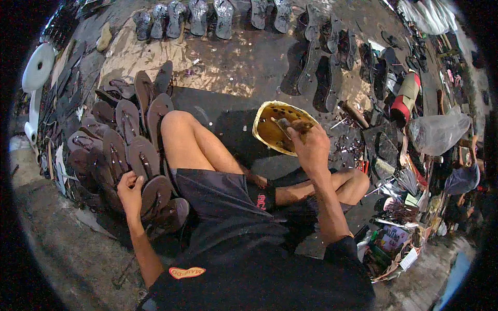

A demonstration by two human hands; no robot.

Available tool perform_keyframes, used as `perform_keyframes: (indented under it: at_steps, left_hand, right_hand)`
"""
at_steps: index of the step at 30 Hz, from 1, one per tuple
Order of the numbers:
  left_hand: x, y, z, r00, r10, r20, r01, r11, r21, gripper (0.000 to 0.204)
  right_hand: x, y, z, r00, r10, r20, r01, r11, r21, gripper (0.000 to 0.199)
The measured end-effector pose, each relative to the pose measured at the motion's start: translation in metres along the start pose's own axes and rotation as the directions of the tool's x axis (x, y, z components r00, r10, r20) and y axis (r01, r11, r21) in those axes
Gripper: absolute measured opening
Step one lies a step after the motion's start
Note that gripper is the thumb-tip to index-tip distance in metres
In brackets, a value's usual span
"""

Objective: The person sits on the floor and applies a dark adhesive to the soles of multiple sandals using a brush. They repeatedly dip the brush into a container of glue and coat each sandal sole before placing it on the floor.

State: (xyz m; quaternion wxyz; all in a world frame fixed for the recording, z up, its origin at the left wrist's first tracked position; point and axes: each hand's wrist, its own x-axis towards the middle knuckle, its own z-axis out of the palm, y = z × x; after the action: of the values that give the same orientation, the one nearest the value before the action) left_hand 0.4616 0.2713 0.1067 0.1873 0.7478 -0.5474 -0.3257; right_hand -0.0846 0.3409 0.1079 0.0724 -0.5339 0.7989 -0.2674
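My right hand (313, 147) is closed around a short brush (284, 126) and dips it into a yellow-rimmed bowl (256, 124). Brown, glue-like stuff coats the inside of the bowl, which sits on the dark ground in front of my crossed legs. To my left, brown flip-flops (127, 120) lie heaped in overlapping rows beside my knee. My left hand (129, 192) has its thumb and fingers curled at the lower end of one brown flip-flop (142, 155) in that heap. The fingertips are partly hidden there.
Shiny dark soles (198, 18) stand in a row at the far edge, with more dark soles (309, 67) at the far right. A red and cream can (406, 98), a clear plastic bag (441, 132) and cluttered tools lie to my right. A white roll (39, 66) is far left.
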Motion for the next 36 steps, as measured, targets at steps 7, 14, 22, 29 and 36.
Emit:
perform_keyframes:
  at_steps: [7, 14, 22, 29, 36]
  left_hand:
    - [-0.005, 0.117, -0.036, 0.933, 0.262, -0.248, -0.285, 0.957, -0.063, 0.035]
    - [-0.054, 0.159, 0.090, 0.838, 0.544, 0.036, -0.541, 0.820, 0.189, 0.025]
    - [-0.092, 0.119, 0.083, 0.745, 0.633, 0.210, -0.662, 0.664, 0.347, 0.028]
    - [-0.070, 0.125, 0.083, 0.613, 0.725, 0.314, -0.782, 0.500, 0.371, 0.033]
    - [-0.086, 0.201, 0.096, 0.791, 0.167, 0.589, 0.418, 0.554, -0.719, 0.041]
  right_hand:
    - [-0.012, 0.065, -0.041, 0.866, 0.497, -0.043, -0.456, 0.823, 0.340, 0.041]
    - [-0.053, 0.080, -0.078, 0.707, 0.663, 0.246, -0.652, 0.746, -0.139, 0.058]
    - [-0.081, 0.072, -0.097, 0.922, 0.381, 0.063, -0.375, 0.923, -0.089, 0.055]
    - [-0.070, 0.121, -0.051, 0.803, 0.537, -0.258, -0.302, 0.741, 0.600, 0.026]
    - [-0.007, 0.033, -0.072, 0.686, 0.728, -0.017, -0.155, 0.168, 0.973, 0.033]
